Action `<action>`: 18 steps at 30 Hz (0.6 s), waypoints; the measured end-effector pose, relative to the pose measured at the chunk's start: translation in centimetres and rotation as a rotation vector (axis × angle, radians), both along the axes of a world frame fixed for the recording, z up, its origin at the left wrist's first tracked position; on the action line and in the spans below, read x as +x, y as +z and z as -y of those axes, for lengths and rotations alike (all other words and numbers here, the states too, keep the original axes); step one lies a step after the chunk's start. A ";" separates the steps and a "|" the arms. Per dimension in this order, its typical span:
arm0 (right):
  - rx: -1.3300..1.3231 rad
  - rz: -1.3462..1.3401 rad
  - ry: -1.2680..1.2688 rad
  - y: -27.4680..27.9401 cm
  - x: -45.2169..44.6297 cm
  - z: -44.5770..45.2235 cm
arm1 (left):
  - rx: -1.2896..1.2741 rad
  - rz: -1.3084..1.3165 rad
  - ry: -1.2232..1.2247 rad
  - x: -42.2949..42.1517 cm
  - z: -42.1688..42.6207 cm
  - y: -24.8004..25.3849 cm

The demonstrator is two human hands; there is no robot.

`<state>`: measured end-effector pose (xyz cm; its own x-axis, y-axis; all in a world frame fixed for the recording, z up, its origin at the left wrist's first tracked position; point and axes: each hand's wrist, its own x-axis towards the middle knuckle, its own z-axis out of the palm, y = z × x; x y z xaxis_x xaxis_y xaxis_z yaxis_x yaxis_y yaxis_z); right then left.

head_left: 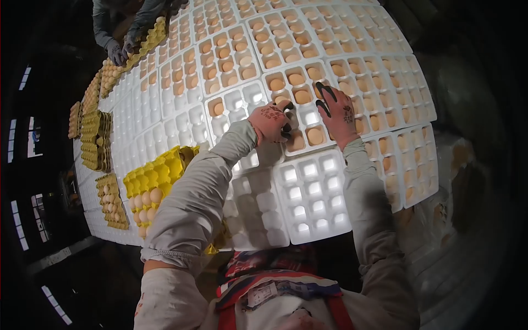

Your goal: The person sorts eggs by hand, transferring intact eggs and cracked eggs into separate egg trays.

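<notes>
Mid-frame, pink-gloved left hand point(269, 122) half-curled, pink-gloved right hand point(339, 114) loosely spread, holds unclear; touch brown oval eggs point(315, 136) lightly over the white moulded tray point(309, 117).

Here's the white moulded tray point(309, 116), lying flat and slightly askew, partly filled now, with smooth light-brown eggs point(315, 136) nestled singly in square pockets, rows of them at the far end, more along the near edge, pale hollows shining between!
</notes>
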<state>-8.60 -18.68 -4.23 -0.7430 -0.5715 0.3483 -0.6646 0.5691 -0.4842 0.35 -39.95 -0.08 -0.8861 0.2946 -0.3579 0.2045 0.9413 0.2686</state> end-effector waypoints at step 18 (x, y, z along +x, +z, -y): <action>-0.651 0.553 -0.080 -1.8 1.0 4.1 | 0.001 -0.958 0.997 24.5 9.9 11.1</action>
